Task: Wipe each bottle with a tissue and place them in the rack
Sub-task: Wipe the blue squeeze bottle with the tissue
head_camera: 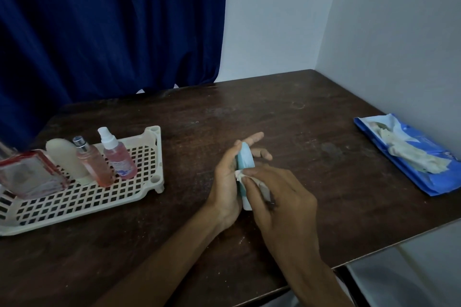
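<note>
Pale-blue bottle sits mid-table, gripped by the left hand with the thumb curled over it and the fingers stretched behind, while the right hand pinches a white tissue against its side. At nine o'clock a cream rack holds four more bottles; at three o'clock lies a blue tissue pack, well apart. The table is dark wood, with a blue curtain at eleven o'clock and white walls at one.

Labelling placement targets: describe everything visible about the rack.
The rack is a cream plastic tray: square-hole grid floor, low rim, round corner sockets, short feet. It sits on the dark wooden table, its left end out of frame. Four bottles stand along its far side. Neither the left hand nor the right hand touches it.
</note>
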Motion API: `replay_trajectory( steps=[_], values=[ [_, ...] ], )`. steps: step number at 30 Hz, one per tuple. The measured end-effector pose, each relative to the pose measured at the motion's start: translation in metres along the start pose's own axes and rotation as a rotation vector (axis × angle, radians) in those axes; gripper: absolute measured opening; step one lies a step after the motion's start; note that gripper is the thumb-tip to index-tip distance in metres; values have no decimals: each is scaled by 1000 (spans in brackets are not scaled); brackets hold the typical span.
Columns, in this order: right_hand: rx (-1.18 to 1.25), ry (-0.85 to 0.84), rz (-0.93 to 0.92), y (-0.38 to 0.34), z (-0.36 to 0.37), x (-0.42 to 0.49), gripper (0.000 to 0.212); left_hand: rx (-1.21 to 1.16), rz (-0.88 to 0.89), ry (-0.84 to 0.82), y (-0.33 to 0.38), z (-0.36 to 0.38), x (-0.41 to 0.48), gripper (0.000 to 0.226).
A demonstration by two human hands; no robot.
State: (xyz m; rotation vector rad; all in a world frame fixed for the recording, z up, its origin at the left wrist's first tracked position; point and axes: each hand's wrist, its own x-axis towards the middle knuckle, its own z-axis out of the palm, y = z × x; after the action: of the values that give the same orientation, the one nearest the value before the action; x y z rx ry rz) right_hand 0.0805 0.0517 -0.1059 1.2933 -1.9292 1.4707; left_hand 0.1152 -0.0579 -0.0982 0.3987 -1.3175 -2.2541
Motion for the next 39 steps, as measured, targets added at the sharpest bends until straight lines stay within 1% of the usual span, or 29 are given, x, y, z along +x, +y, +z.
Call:
replay_trajectory(
  steps=[4,6,12,15,19,22,26,30,32,36,39],
  values=[
    [156,-5,164,-2,-6,6,16,-85,-42,13,2,-3,3,54],
    [166,-12,182,0,-7,11,15,-108,-45,24,3,-4,4,54],
    [84,-58,103,3,-6,12,16,-105,-6,83,3,-6,7,53],
    [25,-63,31,1,2,9,14,-118,-2,93,4,-4,7,55],
    [13,-112,0,-1,5,4,14,-91,-2,96,5,-5,8,56],
    [24,-146,11,4,0,1,12,-61,3,98,4,-6,9,55],
    [-37,-94,22,7,1,9,11,27,25,86,2,-6,9,56],
    [-76,-185,-37,1,4,4,10,-36,36,90,2,-6,7,57],
    [-57,-207,-32,2,2,-2,11,-37,52,100,3,-6,9,57],
    [-27,-138,13,8,1,2,10,-42,59,93,3,-6,11,56],
    [-54,-136,7,6,5,3,9,-37,52,87,1,-8,9,57]
  ],
)
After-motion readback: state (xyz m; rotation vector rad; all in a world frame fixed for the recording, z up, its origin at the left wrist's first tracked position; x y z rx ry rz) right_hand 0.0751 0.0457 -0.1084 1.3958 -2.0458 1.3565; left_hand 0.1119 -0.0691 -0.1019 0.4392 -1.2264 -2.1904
